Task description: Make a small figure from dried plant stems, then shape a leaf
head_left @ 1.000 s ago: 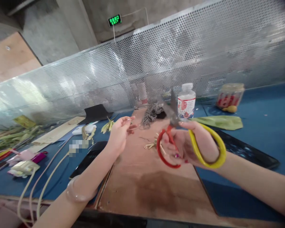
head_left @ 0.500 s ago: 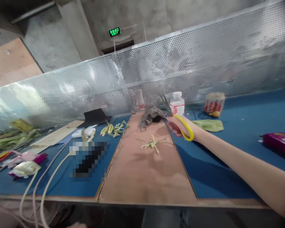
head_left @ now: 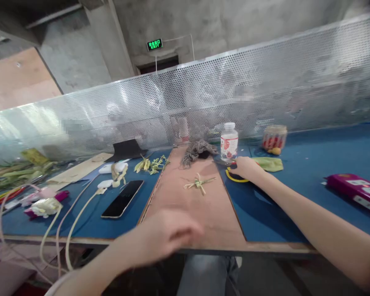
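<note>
Concrete wall [head_left: 234, 28] rises beyond the blue tabletop [head_left: 308, 164]; right hand [head_left: 246, 167] holds scissors [head_left: 237, 179], left hand [head_left: 168, 230] hangs blurred, half-open.

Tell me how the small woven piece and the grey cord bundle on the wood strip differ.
Colour: the woven piece is pale yellow-green; the cord bundle is grey.
Shape: the woven piece has thin arms spreading from a compact centre; the cord bundle is a loose tangle.
Place: the woven piece lies nearer the person, the cord bundle farther back, toward the perforated screen.
Both rest on the wood strip.
</note>
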`<move>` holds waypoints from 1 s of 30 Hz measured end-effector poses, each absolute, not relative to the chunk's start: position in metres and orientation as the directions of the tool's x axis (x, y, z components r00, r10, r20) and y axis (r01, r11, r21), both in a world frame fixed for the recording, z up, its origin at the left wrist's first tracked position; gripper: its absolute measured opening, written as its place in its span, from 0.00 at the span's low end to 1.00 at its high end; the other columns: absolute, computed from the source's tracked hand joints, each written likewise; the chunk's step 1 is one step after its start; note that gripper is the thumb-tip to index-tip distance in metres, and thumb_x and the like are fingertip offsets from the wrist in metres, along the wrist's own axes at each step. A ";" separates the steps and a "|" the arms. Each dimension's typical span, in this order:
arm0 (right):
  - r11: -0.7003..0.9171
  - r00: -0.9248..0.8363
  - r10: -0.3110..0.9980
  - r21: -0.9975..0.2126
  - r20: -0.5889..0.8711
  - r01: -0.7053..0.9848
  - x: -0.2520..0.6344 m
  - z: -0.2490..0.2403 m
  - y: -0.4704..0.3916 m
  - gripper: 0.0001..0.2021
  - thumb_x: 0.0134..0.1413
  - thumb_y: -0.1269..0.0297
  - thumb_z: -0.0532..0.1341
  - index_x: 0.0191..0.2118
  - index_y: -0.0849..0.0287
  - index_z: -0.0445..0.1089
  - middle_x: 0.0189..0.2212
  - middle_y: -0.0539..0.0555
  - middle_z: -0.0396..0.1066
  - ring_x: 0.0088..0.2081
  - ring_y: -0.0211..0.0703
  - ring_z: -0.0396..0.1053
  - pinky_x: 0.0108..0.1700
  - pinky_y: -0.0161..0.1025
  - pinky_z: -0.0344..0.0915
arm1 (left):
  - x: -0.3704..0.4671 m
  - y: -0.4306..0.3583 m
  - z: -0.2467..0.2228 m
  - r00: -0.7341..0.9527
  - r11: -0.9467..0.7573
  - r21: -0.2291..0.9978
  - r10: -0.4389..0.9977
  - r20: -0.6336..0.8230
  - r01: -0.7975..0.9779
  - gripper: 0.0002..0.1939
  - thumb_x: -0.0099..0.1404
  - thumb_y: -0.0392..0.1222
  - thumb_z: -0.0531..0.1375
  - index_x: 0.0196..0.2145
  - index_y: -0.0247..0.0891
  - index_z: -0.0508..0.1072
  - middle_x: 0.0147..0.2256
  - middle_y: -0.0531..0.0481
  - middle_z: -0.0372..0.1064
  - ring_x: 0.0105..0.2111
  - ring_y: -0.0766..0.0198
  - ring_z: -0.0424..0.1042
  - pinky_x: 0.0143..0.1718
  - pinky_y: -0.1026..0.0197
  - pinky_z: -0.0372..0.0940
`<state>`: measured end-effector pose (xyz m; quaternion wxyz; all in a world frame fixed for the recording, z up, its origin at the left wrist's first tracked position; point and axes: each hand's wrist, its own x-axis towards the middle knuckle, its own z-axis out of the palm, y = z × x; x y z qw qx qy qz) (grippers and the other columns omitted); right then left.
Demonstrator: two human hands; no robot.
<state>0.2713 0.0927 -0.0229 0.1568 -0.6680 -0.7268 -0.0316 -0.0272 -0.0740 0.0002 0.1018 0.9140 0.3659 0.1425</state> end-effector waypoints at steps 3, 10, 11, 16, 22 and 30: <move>0.166 -0.108 0.922 -0.128 0.373 0.978 0.271 -0.022 0.088 0.17 0.53 0.62 0.58 0.41 0.74 0.70 0.39 0.74 0.70 0.45 0.63 0.66 0.45 0.49 0.59 | -0.001 -0.016 0.026 0.619 -0.647 0.267 0.762 0.192 0.714 0.15 0.66 0.45 0.53 0.48 0.41 0.71 0.49 0.46 0.70 0.48 0.59 0.68 0.49 0.59 0.60; 0.671 -0.593 0.689 -0.059 0.416 0.739 0.245 -0.027 0.074 0.12 0.51 0.60 0.60 0.42 0.55 0.72 0.40 0.55 0.72 0.46 0.48 0.62 0.50 0.43 0.55 | 0.005 0.061 0.009 0.608 -0.609 0.176 0.791 0.065 0.773 0.14 0.52 0.47 0.65 0.36 0.40 0.76 0.36 0.47 0.75 0.36 0.55 0.72 0.35 0.59 0.61; 0.707 -0.629 0.661 -0.059 0.409 0.705 0.241 -0.030 0.074 0.11 0.51 0.60 0.61 0.40 0.55 0.72 0.38 0.54 0.72 0.45 0.47 0.62 0.50 0.43 0.56 | 0.003 0.061 0.005 0.618 -0.624 0.166 0.781 0.092 0.763 0.12 0.55 0.46 0.63 0.36 0.40 0.76 0.35 0.46 0.75 0.36 0.55 0.72 0.35 0.59 0.61; 0.774 -0.684 0.596 -0.073 0.420 0.629 0.225 -0.040 0.073 0.07 0.56 0.65 0.57 0.37 0.56 0.73 0.36 0.54 0.71 0.44 0.47 0.61 0.48 0.44 0.55 | 0.000 0.057 -0.006 0.635 -0.665 0.235 0.746 0.199 0.708 0.10 0.60 0.41 0.58 0.38 0.38 0.74 0.37 0.45 0.75 0.38 0.56 0.72 0.38 0.58 0.61; 0.760 -0.581 0.635 -0.278 0.509 0.587 0.214 -0.038 0.068 0.08 0.57 0.65 0.56 0.32 0.57 0.73 0.30 0.54 0.72 0.39 0.46 0.64 0.45 0.45 0.54 | -0.013 0.056 -0.014 0.616 -0.709 0.309 0.705 0.351 0.634 0.14 0.59 0.38 0.59 0.44 0.38 0.72 0.44 0.43 0.71 0.45 0.54 0.68 0.47 0.52 0.61; 0.107 -0.264 0.954 -0.984 0.141 -0.139 0.195 -0.031 0.045 0.13 0.43 0.54 0.67 0.27 0.60 0.73 0.24 0.50 0.70 0.30 0.38 0.65 0.37 0.37 0.59 | -0.007 0.058 -0.012 0.311 -0.339 0.936 0.903 0.296 0.094 0.25 0.55 0.42 0.64 0.49 0.38 0.64 0.46 0.39 0.68 0.46 0.55 0.69 0.43 0.54 0.65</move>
